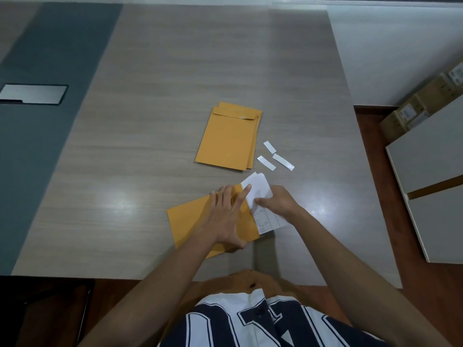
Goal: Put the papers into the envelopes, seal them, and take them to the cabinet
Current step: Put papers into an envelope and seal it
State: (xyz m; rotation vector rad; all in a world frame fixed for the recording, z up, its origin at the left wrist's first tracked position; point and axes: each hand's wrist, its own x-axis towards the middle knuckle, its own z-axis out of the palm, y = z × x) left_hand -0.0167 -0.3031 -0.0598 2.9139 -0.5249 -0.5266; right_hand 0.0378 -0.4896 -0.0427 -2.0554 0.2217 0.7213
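An orange envelope (190,224) lies near the table's front edge with its mouth to the right. White printed papers (266,219) stick out of that mouth, part way inside. My left hand (229,216) lies flat on the envelope with straight fingers, the index fingertip touching the paper. My right hand (278,200) rests on the papers with its fingers curled over them; whether it pinches them is hidden. Farther back lies a stack of orange envelopes (229,139), flaps folded down.
Three white peel-off strips (275,157) lie to the right of the stack. The wooden table (155,121) has a grey band with a metal cable hatch (33,93) at left. Cardboard boxes (421,103) and a white cabinet top (431,159) stand at right.
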